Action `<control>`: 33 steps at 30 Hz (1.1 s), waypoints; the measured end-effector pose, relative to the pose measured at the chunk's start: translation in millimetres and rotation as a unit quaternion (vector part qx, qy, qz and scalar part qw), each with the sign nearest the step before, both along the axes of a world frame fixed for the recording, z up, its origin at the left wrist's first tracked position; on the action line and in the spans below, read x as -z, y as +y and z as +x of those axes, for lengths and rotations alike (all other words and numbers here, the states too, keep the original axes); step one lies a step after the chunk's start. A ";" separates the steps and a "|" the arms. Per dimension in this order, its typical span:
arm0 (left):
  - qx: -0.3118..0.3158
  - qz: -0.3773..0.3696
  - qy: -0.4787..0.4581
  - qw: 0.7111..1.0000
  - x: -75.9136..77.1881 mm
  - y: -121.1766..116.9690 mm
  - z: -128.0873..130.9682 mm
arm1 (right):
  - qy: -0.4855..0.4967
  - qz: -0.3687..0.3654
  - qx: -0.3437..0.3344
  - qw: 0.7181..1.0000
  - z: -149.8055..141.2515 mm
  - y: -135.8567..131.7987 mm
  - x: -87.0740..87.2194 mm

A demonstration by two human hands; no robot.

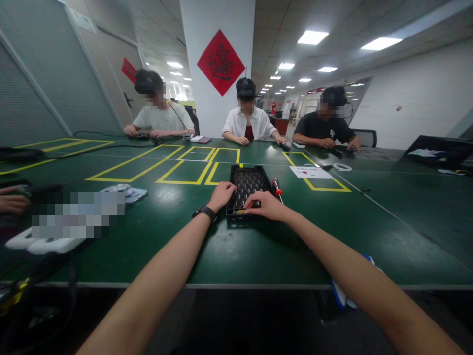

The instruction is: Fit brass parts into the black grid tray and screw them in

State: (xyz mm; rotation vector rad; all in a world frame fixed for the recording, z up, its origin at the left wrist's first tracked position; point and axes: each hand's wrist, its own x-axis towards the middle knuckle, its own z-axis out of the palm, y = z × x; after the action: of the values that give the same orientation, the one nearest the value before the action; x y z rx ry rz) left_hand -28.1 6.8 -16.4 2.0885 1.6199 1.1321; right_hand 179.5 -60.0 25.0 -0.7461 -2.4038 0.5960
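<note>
A shallow black tray [252, 180] lies on the green table before me, its inside filled with rows of small dark and shiny parts. My left hand [221, 195], with a dark band at the wrist, grips the tray's left side wall. Over the tray's near right part, my right hand [269, 204] has its fingers bent down and drawn together. What they hold, if anything, is too small to make out. Close to those fingertips, a small yellowish piece [241, 211] lies at the tray's near edge. A red-handled screwdriver [277, 187] rests just right of the tray.
Yellow tape outlines [181, 182] mark the green table [369, 236]. A printed sheet [311, 172] and a white tape roll [342, 167] lie to the right. Three people sit across the table; another person's hand [14, 204] shows at far left, near white objects [55, 244].
</note>
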 end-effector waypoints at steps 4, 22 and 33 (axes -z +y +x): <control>0.003 0.004 -0.006 1.000 -0.5 -1.4 0.4 | -0.006 0.001 0.001 1.000 0.3 0.5 0.3; 0.000 0.001 -0.001 1.000 0.1 -0.9 -0.3 | -0.015 -0.010 0.004 1.000 -0.2 1.6 2.1; 0.002 0.004 0.000 1.000 -1.3 -1.1 -0.3 | -0.008 -0.014 0.004 1.000 0.1 1.6 0.8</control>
State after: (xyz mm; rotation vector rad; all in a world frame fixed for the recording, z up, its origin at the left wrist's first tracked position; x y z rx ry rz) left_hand -28.4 5.7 -15.1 2.0953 1.6139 1.1382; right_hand 179.5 -58.4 24.3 -0.7737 -2.4114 0.6240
